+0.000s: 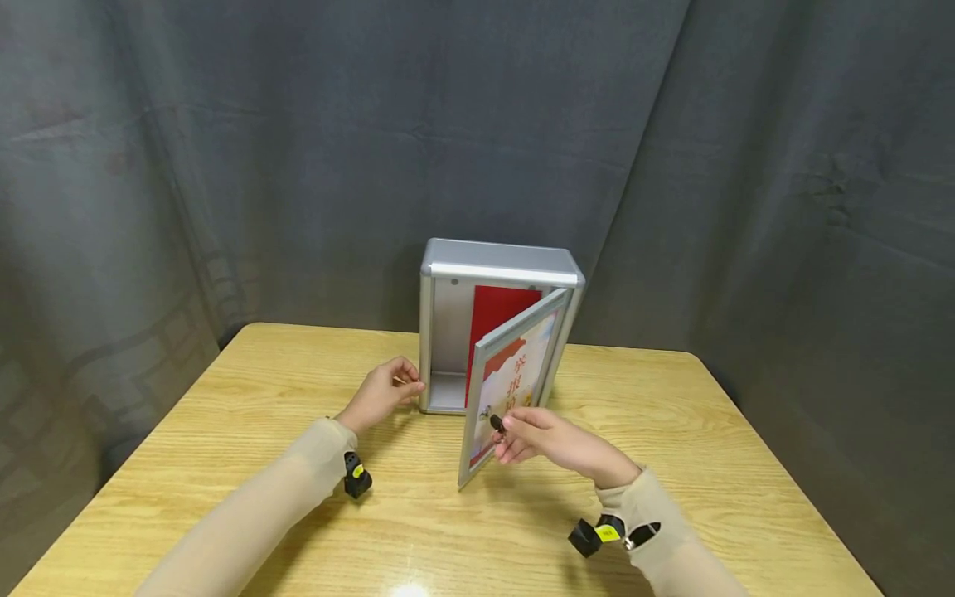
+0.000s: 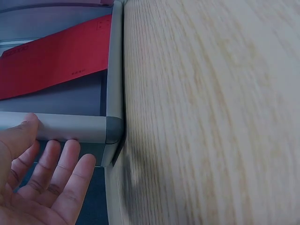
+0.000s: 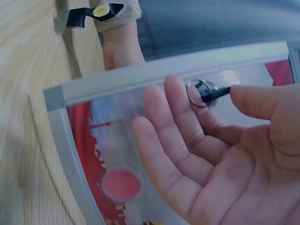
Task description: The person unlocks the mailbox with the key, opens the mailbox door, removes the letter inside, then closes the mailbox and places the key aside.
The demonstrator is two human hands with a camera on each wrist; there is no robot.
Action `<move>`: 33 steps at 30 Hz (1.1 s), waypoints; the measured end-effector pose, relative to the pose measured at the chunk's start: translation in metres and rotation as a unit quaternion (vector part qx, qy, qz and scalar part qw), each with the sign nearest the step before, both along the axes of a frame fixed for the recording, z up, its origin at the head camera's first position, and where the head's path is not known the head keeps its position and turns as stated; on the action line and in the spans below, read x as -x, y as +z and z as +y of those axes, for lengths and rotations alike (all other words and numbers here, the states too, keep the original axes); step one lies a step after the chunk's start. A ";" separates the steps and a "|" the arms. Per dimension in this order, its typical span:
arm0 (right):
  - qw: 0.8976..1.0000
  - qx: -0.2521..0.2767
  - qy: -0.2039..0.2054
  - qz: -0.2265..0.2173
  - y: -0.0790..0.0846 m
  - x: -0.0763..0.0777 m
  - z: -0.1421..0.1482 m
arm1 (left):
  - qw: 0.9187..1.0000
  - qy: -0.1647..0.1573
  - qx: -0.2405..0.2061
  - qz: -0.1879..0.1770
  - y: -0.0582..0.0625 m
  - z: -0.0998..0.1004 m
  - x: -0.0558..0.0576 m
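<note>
The head view gives the whole arrangement: a silver box stands upright toward the far side of a wooden table, with a dark curtain behind. Its door is hinged on the right and swung out toward the near side. The left hand is at the left edge of the box; the right hand is at the door's printed face, to the right of its free edge.

The left wrist view alone makes clear that the left thumb tip rests on the front rim while the other fingers, loosely bent and slightly apart, reach the box's side. It also reveals small dark print on the red paper, which lies slanted inside the box.

The right wrist view adds a metal key ring on the black key. The right thumb and index finger pinch this key in front of the door; the remaining fingers are slightly spread. Whether the key sits in a lock I cannot tell. A round pink disc on the door also shows there.

The box has smooth metallic framing with rounded edges and grey corners. The door is grey-framed, its pale face bearing red areas and orange characters.
</note>
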State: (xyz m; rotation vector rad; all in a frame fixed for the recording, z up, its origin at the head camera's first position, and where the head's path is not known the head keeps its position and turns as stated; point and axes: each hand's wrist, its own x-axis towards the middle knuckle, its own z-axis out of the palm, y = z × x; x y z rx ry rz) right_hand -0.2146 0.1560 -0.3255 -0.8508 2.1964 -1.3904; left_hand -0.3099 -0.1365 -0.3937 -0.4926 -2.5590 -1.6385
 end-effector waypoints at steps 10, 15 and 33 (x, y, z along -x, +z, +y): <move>0.999 -0.011 0.036 0.005 0.001 -0.007 0.032 | 1.000 -0.008 -0.001 0.004 -0.002 -0.001 0.001; 0.999 -0.009 0.046 0.003 0.000 -0.010 0.048 | 1.000 -0.006 -0.001 0.002 -0.004 -0.002 0.001; 0.992 0.068 0.098 -0.041 -0.005 -0.012 0.084 | 1.000 0.001 0.000 -0.008 -0.002 -0.008 0.000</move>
